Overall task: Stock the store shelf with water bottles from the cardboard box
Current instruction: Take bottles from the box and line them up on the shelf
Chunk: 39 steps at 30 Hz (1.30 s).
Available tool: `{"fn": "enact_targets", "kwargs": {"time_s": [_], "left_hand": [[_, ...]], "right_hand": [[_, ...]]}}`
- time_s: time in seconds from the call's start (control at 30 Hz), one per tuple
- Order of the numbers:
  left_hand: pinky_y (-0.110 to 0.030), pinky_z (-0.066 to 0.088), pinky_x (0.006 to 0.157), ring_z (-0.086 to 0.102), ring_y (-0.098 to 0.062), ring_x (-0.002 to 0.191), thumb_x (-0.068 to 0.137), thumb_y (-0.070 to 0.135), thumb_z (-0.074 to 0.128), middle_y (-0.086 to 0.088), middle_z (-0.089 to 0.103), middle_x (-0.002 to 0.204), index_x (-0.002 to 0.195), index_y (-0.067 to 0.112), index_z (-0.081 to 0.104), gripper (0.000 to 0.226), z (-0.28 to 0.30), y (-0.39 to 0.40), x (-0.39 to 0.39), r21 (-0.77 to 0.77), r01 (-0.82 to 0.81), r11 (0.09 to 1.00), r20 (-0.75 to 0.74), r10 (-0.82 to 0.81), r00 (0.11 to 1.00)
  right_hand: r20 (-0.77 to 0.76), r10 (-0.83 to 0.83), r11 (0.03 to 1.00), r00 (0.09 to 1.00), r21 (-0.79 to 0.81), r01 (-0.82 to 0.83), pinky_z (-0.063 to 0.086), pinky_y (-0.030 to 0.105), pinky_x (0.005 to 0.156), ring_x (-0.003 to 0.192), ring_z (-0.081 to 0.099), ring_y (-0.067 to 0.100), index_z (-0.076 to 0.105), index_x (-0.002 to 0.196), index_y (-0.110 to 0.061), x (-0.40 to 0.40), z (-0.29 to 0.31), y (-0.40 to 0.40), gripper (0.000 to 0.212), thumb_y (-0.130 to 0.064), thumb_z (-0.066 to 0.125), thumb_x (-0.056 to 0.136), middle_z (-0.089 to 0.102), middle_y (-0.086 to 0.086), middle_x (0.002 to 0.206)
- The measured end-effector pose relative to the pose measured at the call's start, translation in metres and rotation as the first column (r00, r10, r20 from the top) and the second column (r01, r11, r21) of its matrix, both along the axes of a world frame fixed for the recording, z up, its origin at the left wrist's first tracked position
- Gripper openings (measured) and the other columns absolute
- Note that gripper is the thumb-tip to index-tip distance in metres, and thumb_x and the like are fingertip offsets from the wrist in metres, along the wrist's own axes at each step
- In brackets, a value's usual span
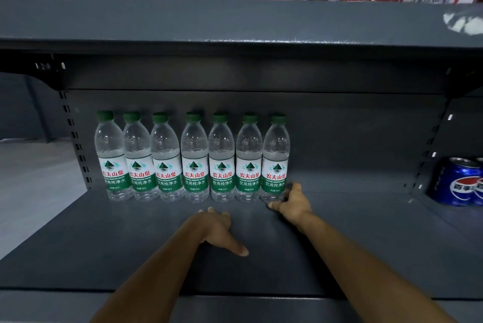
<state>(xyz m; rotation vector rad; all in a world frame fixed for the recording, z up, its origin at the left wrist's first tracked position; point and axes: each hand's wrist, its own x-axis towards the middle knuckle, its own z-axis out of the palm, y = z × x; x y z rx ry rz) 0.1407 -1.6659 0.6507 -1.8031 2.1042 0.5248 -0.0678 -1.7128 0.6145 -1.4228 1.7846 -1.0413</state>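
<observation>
Matte grey metal shelf (339,231) carries seven upright clear ribbed water bottles (193,158) in a row at the back, right hand (292,205) curls round the rightmost bottle's (275,160) base, left hand (219,231) rests flat, fingers relaxed.

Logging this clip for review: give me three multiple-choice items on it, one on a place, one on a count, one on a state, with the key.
1. Where do the cans stand?
A. On the shelf's right end
B. Left of the bottles
C. On the top shelf

2. How many bottles stand in the row?
A. Five
B. Seven
C. Nine

3. What is the right hand doing?
A. Hanging idle
B. Holding a can
C. Holding the rightmost bottle's base

Key: 1 A, the cans sit at the far right; 2 B, seven green caps show; 3 C, its fingers curl round that base, while the left hand lies open on the shelf.
</observation>
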Motion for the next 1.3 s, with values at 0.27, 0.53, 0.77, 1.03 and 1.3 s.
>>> {"fn": "enact_targets", "kwargs": {"time_s": [0.27,0.53,0.77,1.03,1.3], "left_hand": [[-0.048,0.016,0.115,-0.002,-0.037,0.146,0.064,0.077,0.063,-0.015,-0.002,0.159,0.152,0.016,0.012,0.119,-0.001,-0.003,0.001,-0.033,0.022,0.999,-0.008,-0.022,1.000],[-0.048,0.012,0.117,-0.006,-0.037,0.146,0.062,0.073,0.069,-0.015,-0.002,0.159,0.152,0.016,0.015,0.119,-0.016,0.003,0.009,-0.104,-0.064,0.993,-0.184,0.044,0.982],[-0.045,0.009,0.120,0.003,-0.031,0.147,0.067,0.067,0.070,-0.013,0.007,0.160,0.151,0.018,0.020,0.110,-0.023,0.025,0.012,-0.204,-0.146,0.968,-0.336,0.071,0.939],[-0.037,0.048,0.095,0.055,-0.025,0.114,0.085,0.050,0.062,-0.008,0.059,0.123,0.117,0.016,0.061,0.047,-0.020,0.069,-0.005,-0.535,-0.106,0.838,-0.240,-0.031,0.970],[-0.032,0.049,0.085,0.058,-0.020,0.101,0.092,0.023,0.049,-0.001,0.063,0.104,0.100,0.021,0.066,0.020,-0.025,0.109,-0.001,-0.706,-0.075,0.704,-0.360,-0.266,0.894]], "right_hand": [[-0.091,0.013,0.998,0.996,0.067,-0.006,0.040,0.021,0.084,0.105,0.052,0.017,0.029,0.134,-0.006,0.001,0.009,0.022,0.078,-0.015,0.079,0.075,0.056,0.010,0.127],[-0.170,0.049,0.990,0.984,0.136,-0.026,0.045,0.031,0.099,0.121,0.051,0.027,0.028,0.136,-0.003,0.004,0.015,0.057,0.082,-0.018,0.080,0.074,0.051,0.013,0.132],[-0.340,0.076,0.991,0.937,0.132,-0.033,0.045,0.026,0.088,0.116,0.054,0.027,0.034,0.129,-0.004,0.016,0.015,0.094,0.062,-0.017,0.071,0.081,0.055,0.011,0.125],[-0.394,0.078,0.993,0.916,0.109,-0.037,0.047,0.025,0.086,0.109,0.057,0.025,0.044,0.125,-0.008,0.016,0.021,0.132,0.050,-0.010,0.065,0.080,0.061,0.008,0.116],[-0.157,-0.039,0.996,0.987,-0.084,0.026,0.042,0.017,0.078,0.086,0.060,0.017,0.057,0.081,-0.019,0.021,0.023,0.169,0.011,-0.015,0.066,0.086,0.062,-0.002,0.076]]}}
